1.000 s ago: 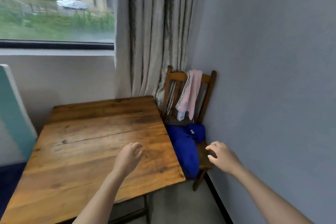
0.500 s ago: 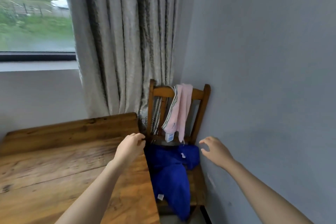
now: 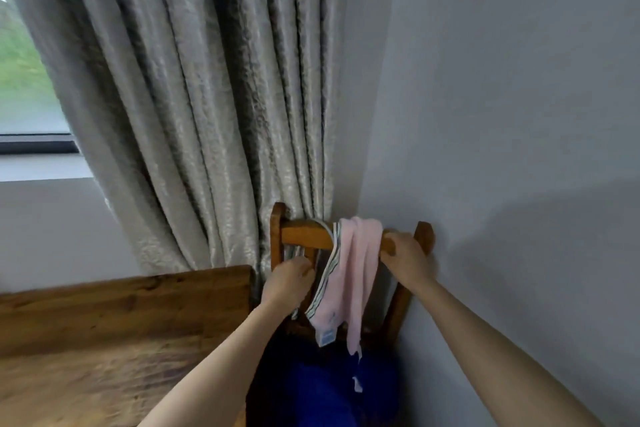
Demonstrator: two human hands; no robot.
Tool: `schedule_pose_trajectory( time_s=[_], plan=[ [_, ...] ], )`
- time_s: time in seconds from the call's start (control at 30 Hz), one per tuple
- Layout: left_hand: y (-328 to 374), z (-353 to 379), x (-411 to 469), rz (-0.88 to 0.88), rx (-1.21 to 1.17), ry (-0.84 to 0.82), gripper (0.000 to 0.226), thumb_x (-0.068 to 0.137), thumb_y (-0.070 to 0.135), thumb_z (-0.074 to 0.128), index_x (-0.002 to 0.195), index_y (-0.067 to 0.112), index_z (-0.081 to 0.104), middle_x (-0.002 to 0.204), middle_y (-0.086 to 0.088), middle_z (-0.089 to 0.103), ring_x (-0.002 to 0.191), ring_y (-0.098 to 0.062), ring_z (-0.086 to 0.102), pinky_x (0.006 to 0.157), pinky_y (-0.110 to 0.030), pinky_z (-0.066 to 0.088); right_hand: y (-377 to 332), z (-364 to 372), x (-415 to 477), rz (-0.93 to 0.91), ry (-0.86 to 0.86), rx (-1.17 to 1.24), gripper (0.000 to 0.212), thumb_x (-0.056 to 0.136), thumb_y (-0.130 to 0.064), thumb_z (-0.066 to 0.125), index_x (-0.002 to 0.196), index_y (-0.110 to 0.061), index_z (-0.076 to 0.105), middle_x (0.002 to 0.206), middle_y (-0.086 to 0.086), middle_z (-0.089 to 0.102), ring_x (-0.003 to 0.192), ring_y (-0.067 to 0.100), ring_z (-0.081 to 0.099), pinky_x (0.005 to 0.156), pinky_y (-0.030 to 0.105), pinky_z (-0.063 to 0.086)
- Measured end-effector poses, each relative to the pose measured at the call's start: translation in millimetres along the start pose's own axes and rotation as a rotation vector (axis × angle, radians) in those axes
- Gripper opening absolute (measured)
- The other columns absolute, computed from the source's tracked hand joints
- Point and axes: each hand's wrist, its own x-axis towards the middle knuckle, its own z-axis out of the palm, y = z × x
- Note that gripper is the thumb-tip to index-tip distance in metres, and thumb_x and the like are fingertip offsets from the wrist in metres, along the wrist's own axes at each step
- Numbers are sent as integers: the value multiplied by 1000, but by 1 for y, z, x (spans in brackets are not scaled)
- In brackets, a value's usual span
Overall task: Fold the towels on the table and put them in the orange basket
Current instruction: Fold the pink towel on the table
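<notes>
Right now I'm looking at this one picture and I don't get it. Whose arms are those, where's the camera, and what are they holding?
There is no machine here. The two bare arms belong to a person, and the camera sits on that person's head, looking forward and down. The right hand grips the top rail of a wooden chair in the corner. The left hand is curled beside a pink towel draped over that rail; whether its fingers hold anything is unclear. A blue towel lies on the seat. A wooden table stands to the left, with a curtain behind.
</notes>
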Motion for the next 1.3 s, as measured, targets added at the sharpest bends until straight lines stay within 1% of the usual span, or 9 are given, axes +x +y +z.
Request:
schedule_pose_trajectory(
  time_s=[0.1, 0.27, 0.37, 0.43, 0.5, 0.6, 0.77, 0.97, 1.3],
  plan=[
    [10, 13, 31, -26, -53, -9, 23, 95, 18, 42, 91, 6, 61, 95, -9, 64, 91, -23, 60, 71, -31, 44, 11, 11, 37, 52, 12, 97, 4, 87, -17, 54, 90, -20, 53, 97, 6, 59, 89, 25, 61, 69, 24, 39],
    [20, 33, 70, -120, -140, -15, 20, 96, 14, 41, 80, 16, 54, 73, 3, 50, 75, -15, 49, 61, -25, 36, 9, 22, 58, 167, -31, 220, 36, 89, -10, 54, 124, -3, 48, 121, 15, 57, 110, 27, 54, 85, 28, 43],
    [25, 46, 80, -215, -374, -45, 10, 95, 14, 47, 97, 13, 56, 91, -3, 58, 86, -13, 53, 72, -18, 40, 8, 33, 62, 194, -19, 295, 46, 88, -8, 56, 132, -5, 43, 134, 14, 49, 122, 27, 48, 98, 31, 39],
    [27, 57, 84, -250, -536, -77, 30, 93, 14, 51, 120, 1, 52, 110, -12, 59, 106, -24, 55, 89, -29, 43, 6, 40, 61, 216, 27, 360, 44, 86, -4, 57, 129, -5, 47, 133, 14, 50, 122, 26, 47, 96, 28, 38],
    [29, 62, 85, -310, -628, -112, 30, 94, 15, 50, 121, 0, 51, 105, -11, 59, 109, -25, 53, 97, -35, 43, 3, 47, 57, 249, 67, 428, 40, 85, -1, 55, 125, -6, 51, 130, 14, 53, 120, 27, 49, 92, 24, 38],
    [34, 62, 83, -369, -664, -39, 7, 93, 9, 51, 87, 11, 55, 87, -8, 54, 96, -24, 50, 85, -33, 42, -3, 54, 53, 308, 99, 502, 32, 86, 2, 50, 115, -5, 61, 122, 15, 60, 111, 28, 55, 92, 29, 44],
    [39, 57, 69, -352, -560, -91, 29, 89, 4, 51, 62, 16, 48, 73, -7, 55, 82, -22, 50, 74, -27, 41, -14, 51, 35, 334, 133, 592, 25, 83, 7, 50, 99, 2, 68, 109, 19, 66, 104, 30, 59, 89, 27, 43],
    [19, 15, 29, -235, -598, -78, 27, 90, 5, 48, 65, 13, 51, 65, 0, 51, 64, -12, 48, 54, -18, 39, -35, 34, 0, 292, 141, 656, 33, 79, 10, 50, 68, -20, 58, 77, 4, 61, 85, 25, 58, 79, 36, 49],
    [-77, -110, -58, -146, -654, 128, 26, 86, 9, 55, 60, 10, 52, 66, -8, 53, 64, -18, 46, 61, -26, 35, -144, 38, -83, 152, 181, 585, 28, 78, 10, 51, 69, -16, 55, 72, 0, 55, 74, 18, 52, 64, 22, 42]
  ],
)
